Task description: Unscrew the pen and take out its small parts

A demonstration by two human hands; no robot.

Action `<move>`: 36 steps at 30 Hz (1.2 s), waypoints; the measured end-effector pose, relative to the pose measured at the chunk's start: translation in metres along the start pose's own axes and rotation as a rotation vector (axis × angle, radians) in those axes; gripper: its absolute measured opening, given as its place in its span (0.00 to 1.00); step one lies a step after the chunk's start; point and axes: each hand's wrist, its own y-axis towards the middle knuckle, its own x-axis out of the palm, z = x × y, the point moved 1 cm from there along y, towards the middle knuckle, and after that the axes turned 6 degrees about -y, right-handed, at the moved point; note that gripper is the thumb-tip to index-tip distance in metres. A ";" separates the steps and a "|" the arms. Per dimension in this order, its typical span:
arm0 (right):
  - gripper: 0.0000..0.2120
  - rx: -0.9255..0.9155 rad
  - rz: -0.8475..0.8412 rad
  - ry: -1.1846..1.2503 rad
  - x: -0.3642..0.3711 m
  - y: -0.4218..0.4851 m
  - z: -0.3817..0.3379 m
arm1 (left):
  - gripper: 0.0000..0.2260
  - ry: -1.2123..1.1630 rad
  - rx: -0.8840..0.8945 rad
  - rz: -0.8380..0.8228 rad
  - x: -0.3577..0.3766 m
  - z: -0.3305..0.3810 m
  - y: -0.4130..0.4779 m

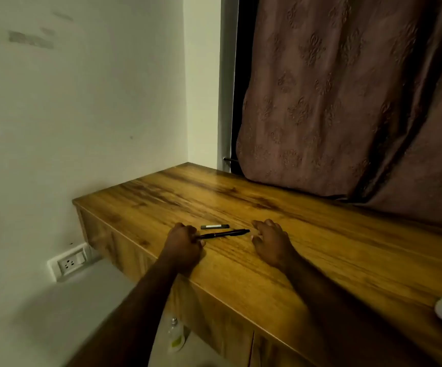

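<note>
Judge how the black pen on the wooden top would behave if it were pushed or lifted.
The black pen looks thin, straight and rigid, so it should lift without bending and feel light. Its round barrel lies flat on the smooth wooden top, so a sideways push would probably roll it. The left hand appears to pinch one end, which would likely stop any rolling for now.

No lettering, brand or number can be read anywhere. The small black bar point(214, 226) lying on the tabletop point(320, 260) carries a pale label strip, but it is too small and blurred to make out any characters. The black pen point(225, 233) beside it shows no legible print either.
</note>
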 end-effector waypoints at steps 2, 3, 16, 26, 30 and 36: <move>0.18 -0.001 0.023 0.062 0.001 0.010 0.000 | 0.08 0.016 0.034 -0.015 0.001 -0.001 0.005; 0.15 -0.002 0.027 0.070 0.003 0.014 0.000 | 0.07 0.010 0.034 -0.019 0.001 -0.001 0.006; 0.02 0.036 0.014 0.610 0.001 0.018 0.005 | 0.03 -0.632 -0.100 0.117 -0.007 0.007 -0.012; 0.03 0.115 -0.053 1.037 0.002 0.024 -0.017 | 0.25 -0.011 0.098 0.315 -0.009 0.027 -0.022; 0.04 0.014 -0.099 0.945 0.004 0.020 -0.020 | 0.24 0.159 0.351 0.118 0.002 0.048 -0.017; 0.07 -0.025 -0.121 0.939 0.009 0.017 -0.020 | 0.26 0.008 0.413 0.061 0.011 0.064 -0.018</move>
